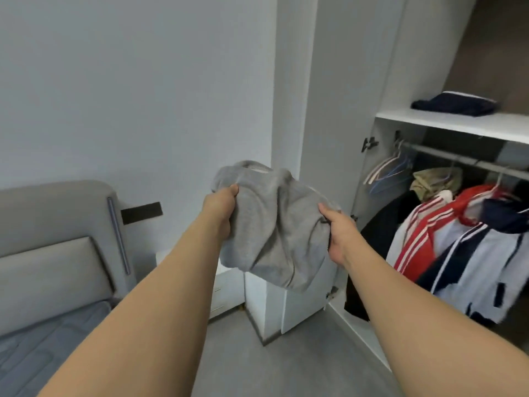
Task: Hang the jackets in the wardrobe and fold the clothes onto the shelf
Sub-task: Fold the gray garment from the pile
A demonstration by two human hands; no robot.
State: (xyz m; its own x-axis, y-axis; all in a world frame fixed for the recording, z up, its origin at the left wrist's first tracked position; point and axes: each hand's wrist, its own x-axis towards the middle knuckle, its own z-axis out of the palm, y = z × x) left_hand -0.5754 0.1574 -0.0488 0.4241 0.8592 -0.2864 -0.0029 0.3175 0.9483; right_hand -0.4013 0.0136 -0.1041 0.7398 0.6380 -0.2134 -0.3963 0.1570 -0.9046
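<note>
A folded grey garment (274,224) hangs in the air in front of me, held at both sides. My left hand (221,213) grips its left edge and my right hand (336,233) grips its right edge, thumbs on top. To the right stands the open wardrobe. Its white shelf (458,126) carries one folded dark navy garment (455,104). Below the shelf runs a metal rail (463,160) with several jackets on it, among them a red and white striped jacket (423,233) and a navy and white jacket (486,259).
Several bare hangers (386,170) dangle at the rail's left end. The white wardrobe door (337,110) stands open just behind the grey garment. A grey bed (51,282) with a padded headboard fills the lower left. A white bedside cabinet (229,287) sits low between them on the grey floor.
</note>
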